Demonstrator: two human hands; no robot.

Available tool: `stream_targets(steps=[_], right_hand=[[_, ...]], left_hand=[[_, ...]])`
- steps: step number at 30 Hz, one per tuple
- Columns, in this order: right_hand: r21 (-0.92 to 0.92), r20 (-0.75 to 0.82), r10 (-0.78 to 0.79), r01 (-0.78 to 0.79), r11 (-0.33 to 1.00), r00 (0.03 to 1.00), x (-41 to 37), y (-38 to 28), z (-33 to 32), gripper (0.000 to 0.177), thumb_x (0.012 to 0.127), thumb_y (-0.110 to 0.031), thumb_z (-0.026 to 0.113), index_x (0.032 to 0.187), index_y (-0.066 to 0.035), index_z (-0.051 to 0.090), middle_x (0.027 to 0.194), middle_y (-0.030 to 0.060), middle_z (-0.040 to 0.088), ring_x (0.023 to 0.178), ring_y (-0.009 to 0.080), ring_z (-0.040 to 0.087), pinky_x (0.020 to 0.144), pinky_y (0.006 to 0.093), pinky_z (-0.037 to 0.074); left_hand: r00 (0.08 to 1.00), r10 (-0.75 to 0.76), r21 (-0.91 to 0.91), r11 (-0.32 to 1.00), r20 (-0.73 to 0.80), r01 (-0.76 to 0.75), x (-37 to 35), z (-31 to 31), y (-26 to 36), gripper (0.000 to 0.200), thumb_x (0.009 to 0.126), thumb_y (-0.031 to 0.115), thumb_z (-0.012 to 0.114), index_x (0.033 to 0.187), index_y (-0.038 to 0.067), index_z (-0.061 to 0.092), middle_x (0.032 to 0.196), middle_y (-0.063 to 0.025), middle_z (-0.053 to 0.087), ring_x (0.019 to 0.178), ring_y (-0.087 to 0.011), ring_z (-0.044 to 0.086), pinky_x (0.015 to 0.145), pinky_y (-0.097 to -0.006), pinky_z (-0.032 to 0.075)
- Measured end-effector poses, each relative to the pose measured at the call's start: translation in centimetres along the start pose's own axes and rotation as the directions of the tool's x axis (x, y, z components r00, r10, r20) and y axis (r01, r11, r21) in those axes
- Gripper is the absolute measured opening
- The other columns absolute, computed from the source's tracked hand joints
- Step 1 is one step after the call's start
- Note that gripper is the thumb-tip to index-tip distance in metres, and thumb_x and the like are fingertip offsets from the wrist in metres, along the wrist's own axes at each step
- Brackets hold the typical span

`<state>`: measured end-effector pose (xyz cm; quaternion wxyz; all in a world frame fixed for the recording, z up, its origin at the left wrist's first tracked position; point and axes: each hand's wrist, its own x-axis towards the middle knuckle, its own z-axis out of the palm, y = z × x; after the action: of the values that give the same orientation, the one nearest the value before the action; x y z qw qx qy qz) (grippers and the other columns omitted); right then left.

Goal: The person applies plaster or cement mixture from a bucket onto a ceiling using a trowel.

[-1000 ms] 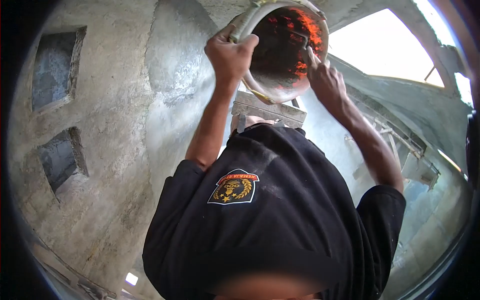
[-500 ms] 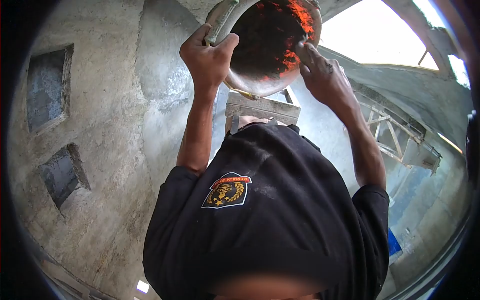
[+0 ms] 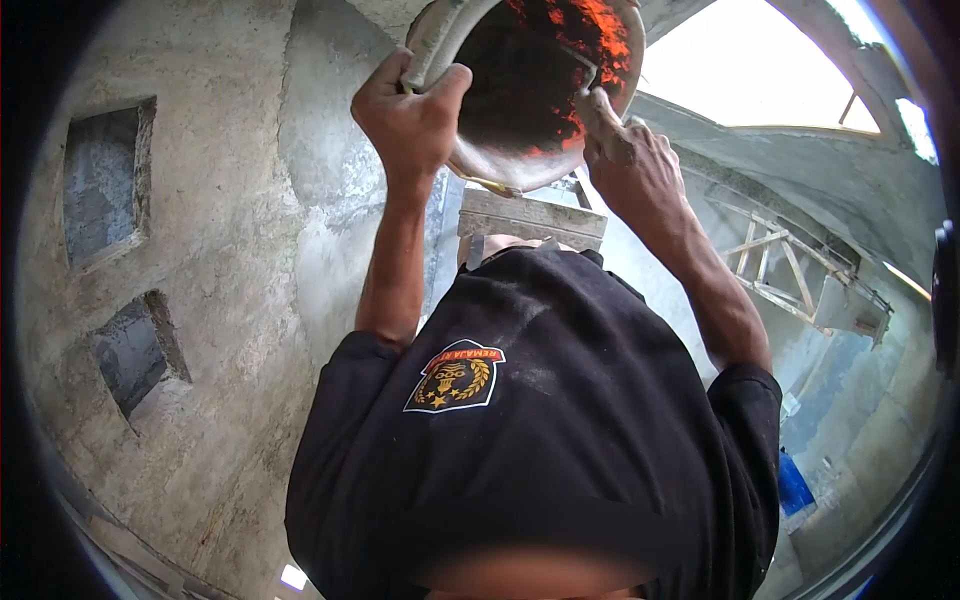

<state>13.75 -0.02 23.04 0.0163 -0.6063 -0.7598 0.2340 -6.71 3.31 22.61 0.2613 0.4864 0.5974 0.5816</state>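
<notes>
A round bucket (image 3: 545, 170), caked in pale grey on the outside and rim, is tilted so that its mouth faces me at the top of the view. Its inside is dark, with bright orange-red patches along the right side. My left hand (image 3: 412, 120) is closed around the bucket's left rim, its thumb lying over the edge. In my right hand (image 3: 632, 150) is a trowel (image 3: 588, 76), gripped at the handle. The trowel's thin bent metal neck reaches into the bucket's mouth, and its blade is hard to make out against the dark inside.
Below the bucket is a wooden box-like stand (image 3: 530, 222). A rough plastered wall (image 3: 225, 310) with two square recesses runs along the left. To the right are a pale wooden frame (image 3: 775, 255), a blue object (image 3: 793, 487) and a bright opening (image 3: 750, 65).
My right hand has moved a little left and down with the trowel, and more of its metal neck shows. The bucket and my left hand have shifted slightly left.
</notes>
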Motion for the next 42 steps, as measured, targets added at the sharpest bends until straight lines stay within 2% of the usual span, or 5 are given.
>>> stream_targets(steps=[12, 15, 16, 19, 42], right_hand=[[0.123, 0.017, 0.004, -0.006, 0.992, 1.0, 0.0, 1.6, 2.8, 0.035, 0.083, -0.012, 0.046, 0.111, 0.009, 0.048, 0.078, 0.0256, 0.063, 0.076, 0.044, 0.063, 0.068, 0.048, 0.052], [0.082, 0.148, -0.384, 0.375, 0.923, 0.912, 0.7, 4.2, 2.2, 0.022, 0.082, -0.017, 0.054, 0.099, -0.005, 0.06, 0.079, 0.0189, 0.063, 0.071, 0.0356, 0.065, 0.066, 0.0439, 0.054], [-0.404, 0.037, -0.818, 0.757, 0.513, 0.574, 0.8, 4.7, 0.9, 0.023, 0.081, -0.017, 0.058, 0.101, -0.006, 0.061, 0.077, 0.0125, 0.064, 0.065, 0.0227, 0.066, 0.057, 0.0351, 0.055], [0.324, 0.584, 0.026, -0.262, 0.909, 0.812, -0.1, 4.7, -1.6, 0.04, 0.084, -0.02, 0.058, 0.123, -0.013, 0.054, 0.071, 0.0046, 0.062, 0.055, 0.0113, 0.061, 0.042, 0.025, 0.051], [0.337, 0.162, -0.077, 0.018, 0.941, 0.984, -4.0, 4.3, 4.6, 0.049, 0.067, -0.014, 0.062, 0.116, -0.007, 0.053, 0.074, 0.0213, 0.062, 0.066, 0.0373, 0.06, 0.062, 0.0439, 0.047]], left_hand=[[0.945, 0.304, 0.016, 0.951, 0.122, -0.308, -0.6, 1.2, 1.5, 0.018, 0.064, 0.006, 0.072, 0.058, 0.004, 0.055, 0.052, 0.0052, 0.051, 0.051, -0.0014, 0.043, 0.046, -0.0216, 0.036], [0.947, 0.262, -0.003, 0.964, 0.188, -0.266, -0.1, 0.4, 1.5, 0.013, 0.064, 0.004, 0.07, 0.062, 0.001, 0.058, 0.058, 0.0023, 0.058, 0.054, -0.002, 0.047, 0.048, -0.0208, 0.039], [0.95, 0.219, -0.021, 0.975, 0.224, -0.219, 0.2, -0.1, 1.4, 0.011, 0.064, 0.003, 0.069, 0.064, -0.001, 0.06, 0.064, -0.0003, 0.064, 0.055, -0.0029, 0.051, 0.051, -0.0203, 0.042], [0.948, 0.203, -0.039, 0.979, 0.244, -0.2, 1.2, -0.9, 0.5, 0.01, 0.064, 0.004, 0.07, 0.066, -0.001, 0.062, 0.056, 0.0046, 0.054, 0.052, -0.002, 0.046, 0.048, -0.0198, 0.037], [0.965, -0.016, -0.043, 0.999, 0.261, 0.028, 1.2, 0.4, -2.5, 0.012, 0.064, 0.007, 0.069, 0.063, 0.001, 0.059, 0.054, 0.0047, 0.051, 0.051, -0.002, 0.042, 0.047, -0.0218, 0.035]])
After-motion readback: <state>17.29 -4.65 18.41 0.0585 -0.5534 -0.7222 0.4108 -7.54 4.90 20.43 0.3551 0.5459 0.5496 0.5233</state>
